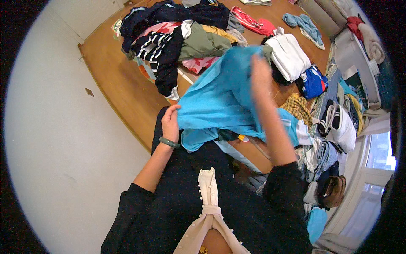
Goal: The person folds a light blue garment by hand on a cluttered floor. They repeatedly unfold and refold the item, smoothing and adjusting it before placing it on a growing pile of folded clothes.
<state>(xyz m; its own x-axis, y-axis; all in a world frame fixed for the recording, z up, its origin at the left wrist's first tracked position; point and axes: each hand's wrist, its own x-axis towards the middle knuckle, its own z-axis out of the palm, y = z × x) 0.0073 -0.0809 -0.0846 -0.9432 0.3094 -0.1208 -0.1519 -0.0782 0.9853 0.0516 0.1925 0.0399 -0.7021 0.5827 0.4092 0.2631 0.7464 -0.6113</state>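
A light blue garment is stretched out in front of me, its lower part hanging over my lap. My left hand, with a green bangle at the wrist, pinches the near left edge of this cloth. On the far right of the garment is my right hand, blurred and partly against the fabric; its fingers do not show clearly, so its grip cannot be told. Behind the blue cloth lies a black garment with white stripes, beside an olive green one.
Dark navy clothes are heaped at the far side of the wooden surface. Folded white clothing and a blue bundle lie to the right, near a yellow checked cloth. More folded clothes line the right side. A pale wall stands left.
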